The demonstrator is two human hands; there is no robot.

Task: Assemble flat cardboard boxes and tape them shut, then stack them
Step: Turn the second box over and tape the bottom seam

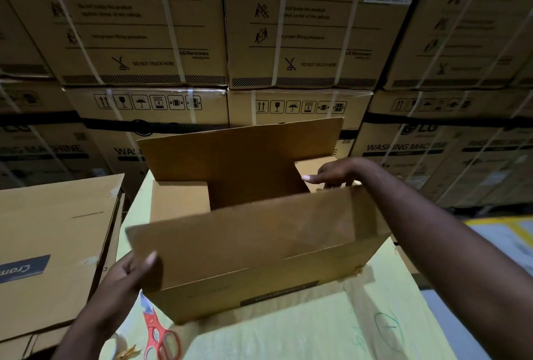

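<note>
cardboard box (230, 296): stands open-topped on a pale green surface (288, 336), in the middle of the view, just in front of the person
far long flap (239, 152): upright, its inner face towards the camera
near long flap (259, 238): raised and leaning towards the person, slightly blurred
left short flap (178, 198): folded inward over the opening, lying roughly level
right short flap (308, 167): also turned inward, partly hidden behind the near flap and the hand
left hand (129, 270): grips the left end of the near long flap; thumb (150, 260) lies on the flap's inner face, the other fingers are hidden behind the cardboard
right hand (337, 172): reaches over the box's right end and rests on the right short flap; fingers stretched fairly straight and close together, their tips dipping out of sight behind the near flap's edge
scissors (160, 336): red-handled, lying on the pale green surface near the box's front left corner, just beside the left forearm
flattened carton (52, 244): to the left of the surface, lying flat, a blue label on its near part
washing machine cartons (144, 27): stacked in rows behind the box, filling the background, bound with white straps (170, 22) and printed with handling symbols
</note>
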